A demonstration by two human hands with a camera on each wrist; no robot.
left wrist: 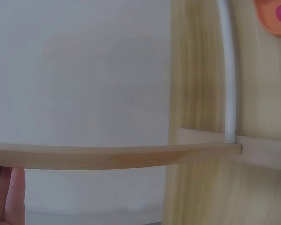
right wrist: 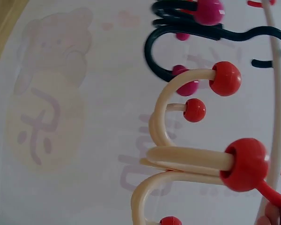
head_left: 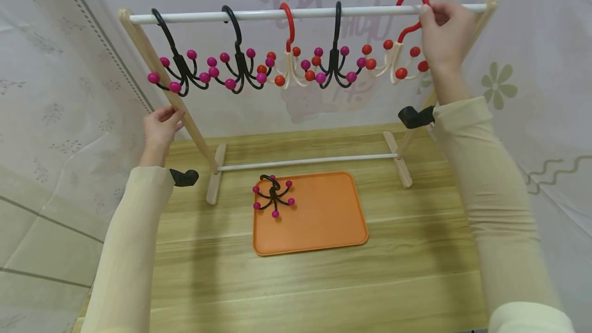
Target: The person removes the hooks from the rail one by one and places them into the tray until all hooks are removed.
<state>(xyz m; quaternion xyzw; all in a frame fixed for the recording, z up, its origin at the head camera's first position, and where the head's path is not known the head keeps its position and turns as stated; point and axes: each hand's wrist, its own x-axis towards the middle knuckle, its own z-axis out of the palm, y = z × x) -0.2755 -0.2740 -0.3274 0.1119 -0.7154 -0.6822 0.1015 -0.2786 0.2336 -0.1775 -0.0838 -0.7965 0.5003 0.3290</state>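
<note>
At the right end of the white rod, my right hand (head_left: 448,35) pinches the red hook of a cream multi-arm hanger (head_left: 394,60) with red balls. That hook arches over the rod (head_left: 370,11). On the left, my left hand (head_left: 161,128) grips the rack's wooden post (head_left: 154,68); its fingers (left wrist: 15,197) show against the post in the left wrist view. Farther left along the rod hang another cream hanger (head_left: 289,66) with a red hook and three black hangers (head_left: 240,63) with magenta balls.
Below the rack, an orange tray (head_left: 324,220) lies on the wood-grain table (head_left: 314,292). One black hanger (head_left: 273,194) with magenta balls rests in its left part. A lower white bar (head_left: 305,161) joins the rack's feet. Patterned cloth hangs behind.
</note>
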